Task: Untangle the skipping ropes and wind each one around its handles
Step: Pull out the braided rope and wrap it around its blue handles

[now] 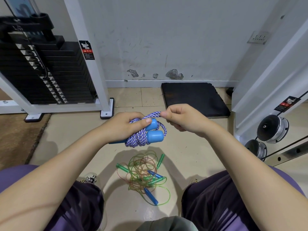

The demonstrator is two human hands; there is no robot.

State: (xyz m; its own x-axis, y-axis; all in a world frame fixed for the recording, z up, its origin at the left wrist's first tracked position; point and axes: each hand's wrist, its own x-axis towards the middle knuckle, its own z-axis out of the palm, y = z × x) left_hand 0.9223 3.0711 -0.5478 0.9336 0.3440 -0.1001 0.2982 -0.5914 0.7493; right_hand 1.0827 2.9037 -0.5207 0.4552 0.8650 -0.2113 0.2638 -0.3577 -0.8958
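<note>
Woven cloth rope (139, 139), smooth plastic handles (155, 135); floor cords (146, 172) look glossy, perhaps vinyl.

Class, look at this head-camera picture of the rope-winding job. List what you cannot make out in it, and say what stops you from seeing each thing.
1. Head view: the rear of the light blue handles, covered by the left hand and the braided rope.
2. The rope end past the right hand, hidden inside its grip.
3. How many thin ropes make up the floor tangle: strands overlap and are too fine.
4. The warning sticker text: too small.

Bright, even indoor light — soft shadows, wide-angle bending at edges.
</note>
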